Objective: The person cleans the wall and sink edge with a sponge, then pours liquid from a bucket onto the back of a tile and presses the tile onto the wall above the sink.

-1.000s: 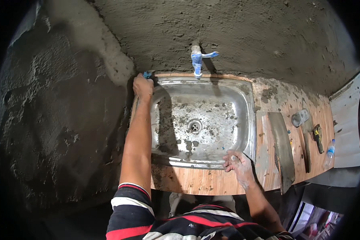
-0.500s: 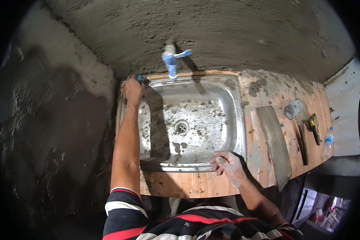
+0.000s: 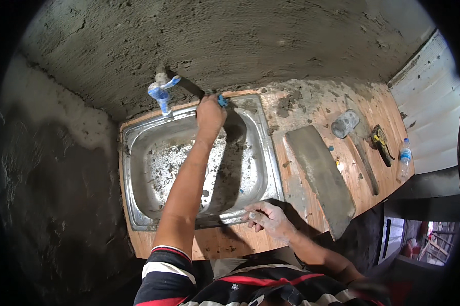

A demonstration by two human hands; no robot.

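Observation:
My left hand (image 3: 210,116) is closed on a small crumpled blue piece (image 3: 222,100), a rag or sponge by its look, at the sink's back rim, right of the tap. The steel sink (image 3: 273,176) is set in a wooden countertop and spotted with mortar crumbs. Blue-and-white wrapping covers the tap (image 3: 160,95), which comes out of the back wall. Pale with dust, my right hand (image 3: 270,222) is held over the front right corner of the sink, its fingers loosely bent and apart, with nothing visible in them.
Right of the sink lies a long grey mortar-coated board (image 3: 322,178). Beyond it are a cloudy cup (image 3: 345,124), a narrow mortar-covered stick (image 3: 365,160), a yellow-and-black tape measure (image 3: 381,145) and a plastic water bottle (image 3: 404,159). Rough cement walls (image 3: 230,46) border the counter.
My left hand has moved right along the back rim, from the sink's back left corner past the tap, still holding the blue piece. My right hand stays by the front right corner.

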